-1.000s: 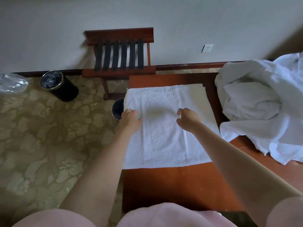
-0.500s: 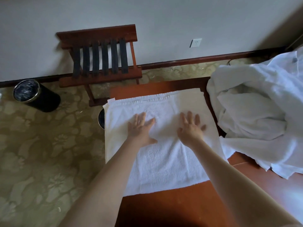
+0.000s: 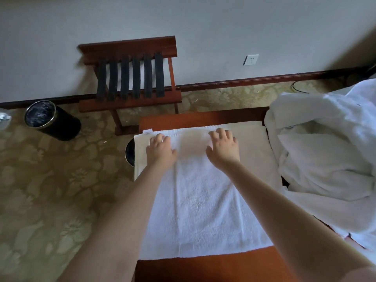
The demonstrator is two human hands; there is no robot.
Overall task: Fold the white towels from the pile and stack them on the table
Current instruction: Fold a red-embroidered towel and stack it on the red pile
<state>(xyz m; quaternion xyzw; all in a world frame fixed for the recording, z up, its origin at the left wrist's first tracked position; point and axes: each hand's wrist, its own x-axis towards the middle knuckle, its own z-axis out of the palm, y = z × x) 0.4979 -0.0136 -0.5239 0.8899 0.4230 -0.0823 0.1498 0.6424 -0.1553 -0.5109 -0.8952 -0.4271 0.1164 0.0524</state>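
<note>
Both the left hand (image 3: 160, 150) and the right hand (image 3: 223, 148) lie flat, fingers straight, pressing the white towel (image 3: 203, 204) near the table's (image 3: 203, 267) far edge. The pile (image 3: 325, 159) sits along the table's right edge.

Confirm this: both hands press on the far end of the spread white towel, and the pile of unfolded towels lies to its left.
One error: the head view shows the pile to the right of the spread white towel, not left. The left hand and right hand do press on its far end.
</note>
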